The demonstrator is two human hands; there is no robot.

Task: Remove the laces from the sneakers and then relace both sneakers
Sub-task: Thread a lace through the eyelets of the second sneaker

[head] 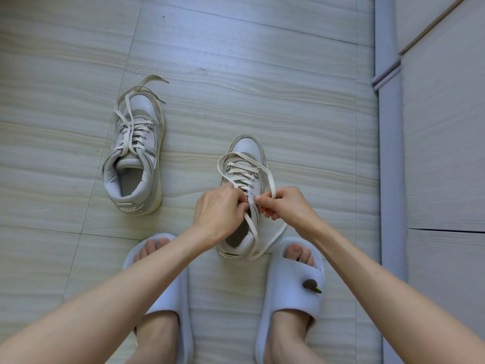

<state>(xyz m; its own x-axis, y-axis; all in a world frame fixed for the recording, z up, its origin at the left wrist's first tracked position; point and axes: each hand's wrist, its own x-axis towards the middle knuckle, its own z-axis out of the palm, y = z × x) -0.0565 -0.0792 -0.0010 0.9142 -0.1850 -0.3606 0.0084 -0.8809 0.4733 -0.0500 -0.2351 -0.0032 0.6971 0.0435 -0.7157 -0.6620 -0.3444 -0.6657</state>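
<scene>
Sneakers are counted as two, both pale grey and both laid on the tiled floor [262,74] with toes pointing away from the person. One sneaker [135,164] is set apart to the left, untouched, its lace [131,119] threaded through the eyelets with loose ends trailed over the toe and onto the floor. The other sneaker [244,179] is placed just ahead of the person's feet, between the two hands. Its lace [265,243] is threaded across the upper rows, with one loop lying over the toe area and another strand curving down past the heel on the right side.

Two hands are seen. The left hand [220,208] is closed over the top of the tongue area, its fingers curled on the lace; the exact pinch is hidden beneath the knuckles. The right hand [286,206] has its fingertips pinched together on a strand of the same lace near the topmost eyelets.

Two pale slippers are worn: the left slipper [168,298] and the right slipper [291,292], the latter carrying one small dark charm [311,285]. The collar and heel of the nearer sneaker are partly covered by the left wrist, and lettering on its heel cannot be made out. One pale cabinet [446,127] is cut off at the right edge.
</scene>
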